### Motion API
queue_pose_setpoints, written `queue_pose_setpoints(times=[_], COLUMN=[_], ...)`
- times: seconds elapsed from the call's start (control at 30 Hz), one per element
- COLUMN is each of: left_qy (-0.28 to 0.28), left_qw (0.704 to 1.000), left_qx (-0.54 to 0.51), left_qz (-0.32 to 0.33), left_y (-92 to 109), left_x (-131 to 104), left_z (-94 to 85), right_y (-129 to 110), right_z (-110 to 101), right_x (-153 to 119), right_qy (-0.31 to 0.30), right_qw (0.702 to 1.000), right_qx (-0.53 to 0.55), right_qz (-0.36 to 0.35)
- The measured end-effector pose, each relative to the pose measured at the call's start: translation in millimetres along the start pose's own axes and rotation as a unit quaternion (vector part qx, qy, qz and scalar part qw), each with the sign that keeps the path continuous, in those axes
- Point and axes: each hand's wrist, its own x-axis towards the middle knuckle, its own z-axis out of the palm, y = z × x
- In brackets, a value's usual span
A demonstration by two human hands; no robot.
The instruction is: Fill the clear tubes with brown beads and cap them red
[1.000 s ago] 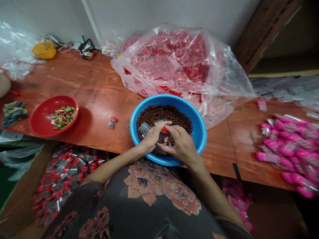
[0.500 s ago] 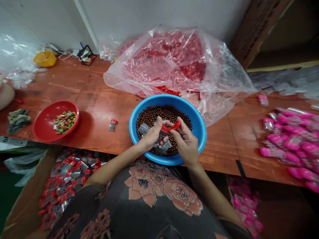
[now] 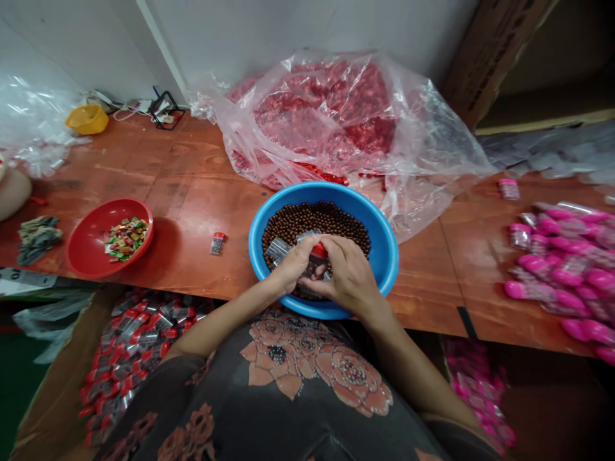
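Red-capped jar (image 3: 318,251) between both hands (image 3: 293,264) (image 3: 350,272)

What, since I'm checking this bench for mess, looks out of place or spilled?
One red-capped jar lies alone on the table, apart from the red-capped pile below; one pink-capped jar sits away from the pink-capped pile. Both look like strays. The brown beads appear contained in the blue bowl; no spill stands out.

The person wears a dark grey top (image 3: 269,426) with large salmon-pink flowers (image 3: 353,368) across the front, petals darkly outlined and dotted with small, pale, shiny specks. Smaller, duller blooms (image 3: 189,430) lie lower left. Dark sleeves (image 3: 166,378) leave forearms bare, likewise the left hand (image 3: 291,266) and right hand (image 3: 354,274).
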Motion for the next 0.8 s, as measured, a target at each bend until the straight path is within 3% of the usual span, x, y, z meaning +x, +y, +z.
queue_pose_setpoints(times=[0.2,0.33,0.4,0.47,0.53,0.57,0.6,0.67,0.73,0.8], left_qy=[0.018,0.058,0.123,0.253,0.369,0.402,0.411,0.403,0.381,0.367], left_qw=[1.000,0.990,0.963,0.899,0.825,0.783,0.765,0.738,0.724,0.710], left_qx=[0.008,0.093,0.165,0.246,0.354,0.428,0.457,0.513,0.553,0.584], left_qz=[-0.009,0.087,0.174,0.260,0.242,0.207,0.192,0.170,0.157,0.143], left_y=[-6.7,9.7,26.3,41.8,50.2,50.8,49.3,41.9,33.6,29.7], left_x=[-3.8,-11.6,-16.8,-19.8,-19.4,-18.0,-16.1,-11.0,-5.5,-1.4], left_z=[3.6,-9.3,-36.4,-78.7,-128.3,-152.0,-173.4,-205.3,-221.5,-224.4], right_y=[3.5,0.9,16.4,51.1,101.7,129.7,157.0,203.3,233.0,247.2], right_z=[0.5,-10.1,-16.1,-18.6,-14.8,-9.9,-3.2,14.7,35.1,54.1], right_x=[3.0,9.0,11.7,11.8,10.1,9.6,10.1,15.6,27.2,42.2], right_qy=[0.010,-0.058,-0.068,0.005,0.119,0.141,0.131,0.092,0.042,-0.003], right_qw=[0.998,0.998,0.996,0.991,0.956,0.935,0.922,0.922,0.930,0.938], right_qx=[-0.020,0.021,0.057,0.093,0.122,0.133,0.135,0.140,0.151,0.160], right_qz=[-0.064,-0.034,0.000,0.097,0.241,0.297,0.338,0.349,0.333,0.307])
